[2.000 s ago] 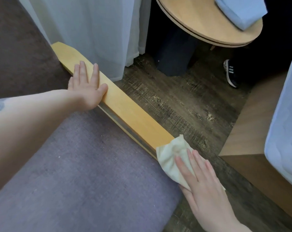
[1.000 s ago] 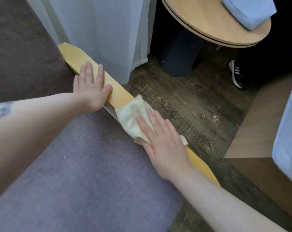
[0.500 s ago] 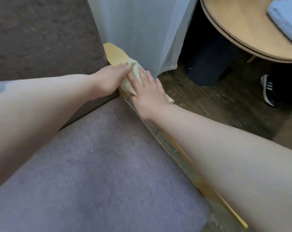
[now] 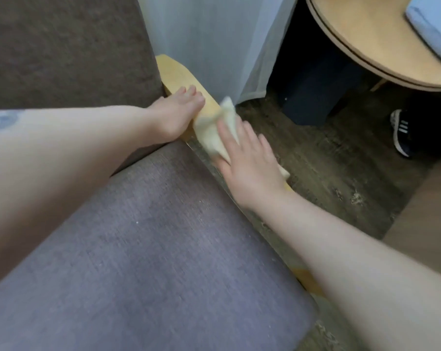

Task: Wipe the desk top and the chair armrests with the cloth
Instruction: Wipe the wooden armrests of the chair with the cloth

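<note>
A yellow wooden armrest runs along the right side of the grey chair seat. My right hand lies flat on a pale yellow cloth, pressing it onto the armrest's far half. My left hand rests on the armrest just beyond the cloth, fingers together, holding nothing. My right forearm hides most of the armrest's near half. The round wooden table stands at the upper right.
A white sheer curtain hangs right beside the armrest's far end. A folded blue-grey cloth lies on the round table, with a dark bin under it. A person's sneaker is on the wood floor. A wooden bed frame is at right.
My right hand slid the cloth from the armrest's near end up to its far end beside my left hand, then drew it back a little toward me. My left hand stayed on the armrest.
</note>
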`<move>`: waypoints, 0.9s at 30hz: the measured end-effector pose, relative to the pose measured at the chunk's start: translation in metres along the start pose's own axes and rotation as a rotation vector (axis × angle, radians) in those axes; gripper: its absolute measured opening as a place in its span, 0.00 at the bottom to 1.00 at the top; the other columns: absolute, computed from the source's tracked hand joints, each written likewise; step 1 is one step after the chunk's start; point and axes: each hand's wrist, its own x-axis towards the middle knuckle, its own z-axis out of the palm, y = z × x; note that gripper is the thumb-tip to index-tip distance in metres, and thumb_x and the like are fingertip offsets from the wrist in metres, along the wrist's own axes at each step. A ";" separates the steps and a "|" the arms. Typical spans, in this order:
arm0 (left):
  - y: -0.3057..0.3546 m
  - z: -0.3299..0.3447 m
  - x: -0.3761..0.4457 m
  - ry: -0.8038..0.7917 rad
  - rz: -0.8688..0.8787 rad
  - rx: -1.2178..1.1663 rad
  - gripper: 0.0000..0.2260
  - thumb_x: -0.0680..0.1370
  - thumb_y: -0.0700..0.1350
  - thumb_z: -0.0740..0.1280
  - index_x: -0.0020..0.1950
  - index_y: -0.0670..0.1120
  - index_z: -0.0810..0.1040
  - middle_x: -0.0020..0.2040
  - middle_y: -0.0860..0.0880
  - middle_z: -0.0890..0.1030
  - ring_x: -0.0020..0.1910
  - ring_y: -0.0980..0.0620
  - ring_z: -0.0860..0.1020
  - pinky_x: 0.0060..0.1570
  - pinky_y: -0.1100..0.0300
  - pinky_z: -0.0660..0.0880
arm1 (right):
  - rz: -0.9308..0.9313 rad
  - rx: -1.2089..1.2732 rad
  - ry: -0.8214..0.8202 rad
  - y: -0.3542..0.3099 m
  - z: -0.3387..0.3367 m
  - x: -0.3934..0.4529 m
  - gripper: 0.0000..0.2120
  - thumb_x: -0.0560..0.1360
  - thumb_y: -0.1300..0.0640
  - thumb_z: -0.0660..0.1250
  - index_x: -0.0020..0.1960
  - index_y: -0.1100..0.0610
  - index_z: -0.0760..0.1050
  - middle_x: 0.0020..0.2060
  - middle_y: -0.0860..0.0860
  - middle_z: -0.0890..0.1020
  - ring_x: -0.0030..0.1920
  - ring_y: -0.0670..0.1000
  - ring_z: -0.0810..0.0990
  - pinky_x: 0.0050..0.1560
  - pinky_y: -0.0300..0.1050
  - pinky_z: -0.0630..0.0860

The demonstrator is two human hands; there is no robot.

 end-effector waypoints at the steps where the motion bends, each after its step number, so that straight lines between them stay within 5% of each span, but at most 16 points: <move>1: 0.000 -0.002 -0.001 -0.010 0.040 0.065 0.20 0.83 0.41 0.46 0.74 0.37 0.58 0.77 0.39 0.55 0.74 0.47 0.54 0.71 0.41 0.51 | 0.017 0.003 0.006 -0.010 0.001 0.018 0.28 0.82 0.46 0.50 0.78 0.47 0.42 0.78 0.52 0.45 0.77 0.53 0.44 0.75 0.53 0.45; 4: 0.002 -0.002 -0.002 -0.031 0.008 0.144 0.19 0.82 0.39 0.46 0.72 0.34 0.59 0.74 0.36 0.57 0.71 0.45 0.56 0.68 0.37 0.54 | -0.030 -0.020 0.001 -0.003 0.000 0.005 0.29 0.81 0.50 0.52 0.78 0.48 0.43 0.78 0.52 0.45 0.77 0.52 0.43 0.75 0.53 0.44; 8: 0.006 0.008 0.000 0.033 0.056 0.320 0.14 0.81 0.43 0.48 0.63 0.37 0.63 0.68 0.39 0.62 0.66 0.43 0.60 0.63 0.34 0.59 | 0.021 -0.011 -0.006 0.049 0.003 -0.126 0.30 0.80 0.49 0.53 0.78 0.45 0.43 0.78 0.49 0.47 0.77 0.50 0.43 0.76 0.50 0.45; 10: 0.004 0.017 0.001 0.069 0.007 0.315 0.22 0.81 0.51 0.46 0.71 0.39 0.57 0.75 0.42 0.56 0.72 0.45 0.55 0.68 0.38 0.55 | 0.115 0.005 -0.043 0.068 0.003 -0.172 0.29 0.79 0.45 0.48 0.78 0.45 0.44 0.78 0.49 0.48 0.77 0.49 0.44 0.74 0.52 0.48; 13: 0.002 0.032 0.005 0.087 -0.084 0.352 0.30 0.79 0.60 0.43 0.77 0.47 0.42 0.78 0.48 0.42 0.76 0.50 0.42 0.73 0.47 0.44 | 0.192 -0.007 -0.040 0.062 0.006 -0.162 0.28 0.80 0.42 0.44 0.78 0.46 0.45 0.78 0.50 0.47 0.77 0.50 0.45 0.75 0.53 0.49; 16: 0.009 0.046 0.008 0.169 -0.160 0.338 0.32 0.78 0.62 0.44 0.77 0.47 0.41 0.78 0.47 0.40 0.76 0.49 0.39 0.73 0.48 0.40 | 0.192 -0.007 0.028 0.037 0.009 -0.103 0.29 0.80 0.41 0.42 0.78 0.47 0.42 0.78 0.53 0.45 0.77 0.52 0.44 0.75 0.54 0.46; 19: 0.017 0.054 0.009 0.258 -0.175 0.330 0.33 0.78 0.62 0.45 0.77 0.46 0.43 0.78 0.43 0.42 0.76 0.46 0.40 0.73 0.47 0.40 | 0.129 -0.040 0.036 0.034 0.007 -0.086 0.29 0.81 0.43 0.49 0.78 0.47 0.45 0.78 0.52 0.48 0.77 0.52 0.46 0.75 0.54 0.48; 23: 0.023 0.055 0.002 0.301 -0.163 0.334 0.31 0.79 0.59 0.46 0.77 0.43 0.45 0.78 0.40 0.44 0.76 0.43 0.43 0.73 0.46 0.43 | 0.123 -0.002 0.002 0.074 0.009 -0.185 0.32 0.76 0.51 0.62 0.77 0.48 0.54 0.77 0.52 0.55 0.76 0.54 0.54 0.74 0.54 0.54; 27: 0.032 0.059 -0.007 0.269 -0.105 0.353 0.30 0.80 0.57 0.46 0.77 0.43 0.45 0.78 0.43 0.45 0.76 0.45 0.43 0.73 0.48 0.44 | 0.217 -0.007 -0.007 0.099 0.009 -0.255 0.25 0.81 0.44 0.44 0.77 0.49 0.56 0.75 0.53 0.61 0.74 0.56 0.60 0.71 0.53 0.56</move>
